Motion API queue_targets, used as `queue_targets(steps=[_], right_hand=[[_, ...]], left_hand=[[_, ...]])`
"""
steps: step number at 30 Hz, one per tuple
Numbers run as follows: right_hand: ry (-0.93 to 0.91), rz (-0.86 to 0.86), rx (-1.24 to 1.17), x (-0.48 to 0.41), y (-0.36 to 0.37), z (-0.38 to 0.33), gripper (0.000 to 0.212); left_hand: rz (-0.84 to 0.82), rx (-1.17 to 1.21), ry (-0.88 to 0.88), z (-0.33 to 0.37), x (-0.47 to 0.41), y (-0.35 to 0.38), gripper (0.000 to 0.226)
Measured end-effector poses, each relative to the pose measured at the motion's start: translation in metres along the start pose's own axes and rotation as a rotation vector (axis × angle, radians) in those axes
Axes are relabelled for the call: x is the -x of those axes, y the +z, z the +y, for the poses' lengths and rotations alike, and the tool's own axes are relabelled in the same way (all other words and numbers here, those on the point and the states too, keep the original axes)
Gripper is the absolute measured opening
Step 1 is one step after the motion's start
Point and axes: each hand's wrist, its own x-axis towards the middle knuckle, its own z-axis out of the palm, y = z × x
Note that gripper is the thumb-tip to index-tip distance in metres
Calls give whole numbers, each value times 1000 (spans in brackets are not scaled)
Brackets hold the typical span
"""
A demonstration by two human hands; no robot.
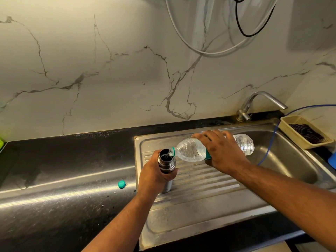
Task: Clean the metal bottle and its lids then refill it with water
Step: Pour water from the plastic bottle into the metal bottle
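The metal bottle [166,161] stands upright and uncapped on the ribbed drainboard [203,180] of the steel sink. My left hand [154,176] is wrapped around its body. My right hand [222,151] grips a clear plastic water bottle [192,150] with a teal label, tipped almost level, its neck over the metal bottle's mouth, and water runs in. A small teal cap [121,184] lies on the black counter to the left. The metal bottle's lids are not in view.
The sink basin [291,160] lies to the right under a steel tap [261,104]. A beige basket [305,131] with dark contents sits on the basin's far right rim. A thin blue hose [269,148] hangs into the basin. The black counter [63,170] stretches left.
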Motion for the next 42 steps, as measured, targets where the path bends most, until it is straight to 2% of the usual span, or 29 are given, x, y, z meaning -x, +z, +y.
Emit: queue_targets(steps=[42], right_hand=[[-12, 12, 1, -2, 1, 1, 102]], left_hand=[[-10, 2, -24, 2, 1, -1, 75]])
